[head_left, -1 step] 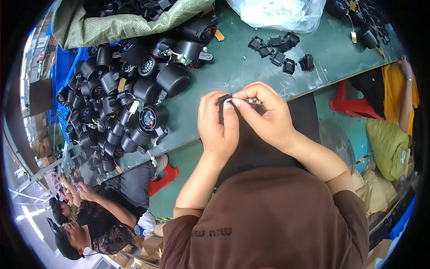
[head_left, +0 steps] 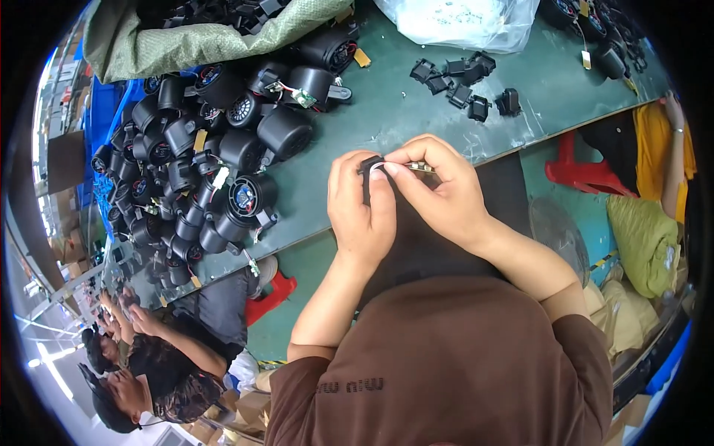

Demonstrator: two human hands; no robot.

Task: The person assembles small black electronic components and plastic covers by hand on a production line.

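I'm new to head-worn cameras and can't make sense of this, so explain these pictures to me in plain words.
There is no robot here: the hands are a person's own. Both pictures come from the left one of two wide fisheye cameras worn on the head, looking down, so edges bend and the forearms rise from below.

The left hand holds a small black part. The right hand pinches a white wire beside it; finer detail is too small to tell.

On the green table lies a heap of round black housings at left, near a woven sack. Farther off are small black pieces and a clear plastic bag.
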